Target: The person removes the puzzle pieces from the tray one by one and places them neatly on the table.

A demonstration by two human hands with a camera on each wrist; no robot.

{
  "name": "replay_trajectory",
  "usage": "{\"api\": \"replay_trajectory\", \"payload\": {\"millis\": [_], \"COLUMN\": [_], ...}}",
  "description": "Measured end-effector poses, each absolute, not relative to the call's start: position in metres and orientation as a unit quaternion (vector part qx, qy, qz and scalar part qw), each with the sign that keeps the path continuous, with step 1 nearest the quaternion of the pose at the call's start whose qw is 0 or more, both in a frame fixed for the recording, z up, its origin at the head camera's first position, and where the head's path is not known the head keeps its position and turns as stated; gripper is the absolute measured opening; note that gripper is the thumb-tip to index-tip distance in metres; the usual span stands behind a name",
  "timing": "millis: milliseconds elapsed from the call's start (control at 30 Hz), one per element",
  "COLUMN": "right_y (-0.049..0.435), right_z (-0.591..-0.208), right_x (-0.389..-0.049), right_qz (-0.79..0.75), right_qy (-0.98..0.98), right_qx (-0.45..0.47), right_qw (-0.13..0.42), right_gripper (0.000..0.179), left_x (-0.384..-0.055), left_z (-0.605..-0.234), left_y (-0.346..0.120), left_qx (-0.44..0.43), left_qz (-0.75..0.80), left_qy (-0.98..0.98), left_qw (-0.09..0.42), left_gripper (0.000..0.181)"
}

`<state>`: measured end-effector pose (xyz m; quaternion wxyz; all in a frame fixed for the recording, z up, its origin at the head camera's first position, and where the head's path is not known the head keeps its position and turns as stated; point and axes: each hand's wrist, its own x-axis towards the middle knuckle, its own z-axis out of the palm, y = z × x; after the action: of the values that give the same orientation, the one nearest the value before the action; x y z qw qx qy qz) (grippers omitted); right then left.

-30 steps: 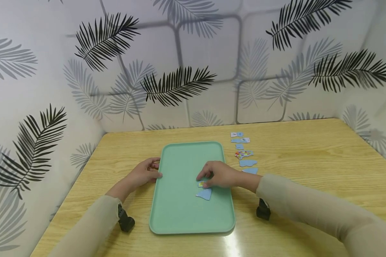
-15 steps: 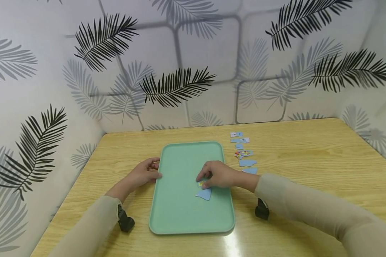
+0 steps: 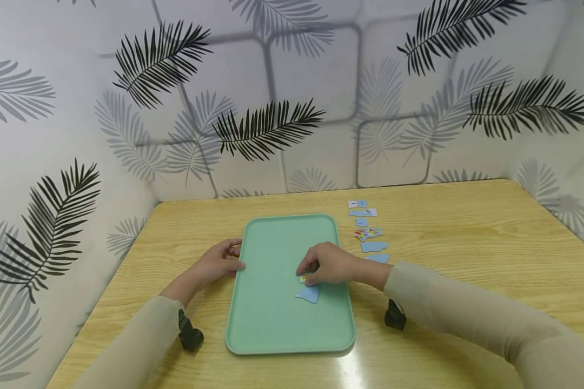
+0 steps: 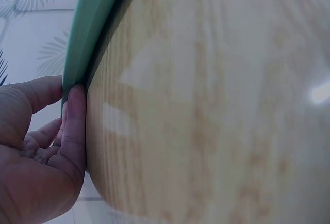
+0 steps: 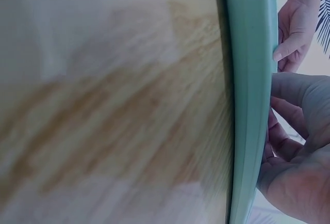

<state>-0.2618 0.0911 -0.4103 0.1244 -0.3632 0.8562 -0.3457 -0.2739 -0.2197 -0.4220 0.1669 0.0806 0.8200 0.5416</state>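
A mint-green tray (image 3: 272, 324) lies on the wooden table. My left hand (image 3: 218, 263) grips its left edge; in the left wrist view the thumb is on the rim of the tray (image 4: 85, 33) and a finger is against its side. Over the right half of the tray, my right hand (image 3: 332, 265) pinches a small blue and yellow puzzle piece (image 3: 302, 278) between thumb and index finger, partly hidden by the fingers. Just below it lies a plain light-blue puzzle piece (image 3: 309, 294). The right wrist view shows the tray's side (image 5: 252, 79) hiding the fingertips of the right hand (image 5: 299, 146).
Right of the tray, several puzzle pieces form a column on the table (image 3: 467, 232): a multicoloured piece (image 3: 368, 233), a blue piece (image 3: 374, 247) and another blue one (image 3: 379, 258) partly behind the right wrist. A leaf-patterned wall (image 3: 311, 151) stands behind the table.
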Motion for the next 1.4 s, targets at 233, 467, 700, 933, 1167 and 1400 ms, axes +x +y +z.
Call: {"api": "replay_trajectory", "payload": {"millis": [233,467,700,933,1167,1400], "right_y": [0.091,0.091,0.092,0.099,0.105,0.105], "right_z": [-0.415,-0.416,-0.416,-0.412,-0.409,-0.411], "right_x": [-0.262,-0.260,-0.262,-0.266,-0.268,-0.270], "right_qz": [-0.355,-0.376,-0.396,-0.366,-0.353,-0.349], "right_qy": [0.856,0.853,0.847,0.838,0.829,0.829], "right_qx": [-0.358,-0.346,-0.335,-0.386,-0.405,-0.405], "right_qw": [0.116,0.112,0.117,0.125,0.158,0.166], "right_gripper": [0.020,0.020,0.020,0.022,0.022,0.022], "left_x": [-0.273,-0.273,-0.274,-0.274,-0.274,-0.273], "left_z": [-0.421,-0.421,-0.421,-0.421,-0.422,-0.421], "left_y": [-0.220,-0.219,-0.220,-0.220,-0.220,-0.220], "left_qx": [0.081,0.080,0.075,0.076,0.075,0.080], "left_qz": [0.544,0.545,0.545,0.542,0.541,0.542], "left_qy": [0.818,0.817,0.818,0.820,0.821,0.820], "left_qw": [0.167,0.168,0.169,0.169,0.167,0.168], "left_gripper": [0.066,0.066,0.067,0.067,0.066,0.066]}}
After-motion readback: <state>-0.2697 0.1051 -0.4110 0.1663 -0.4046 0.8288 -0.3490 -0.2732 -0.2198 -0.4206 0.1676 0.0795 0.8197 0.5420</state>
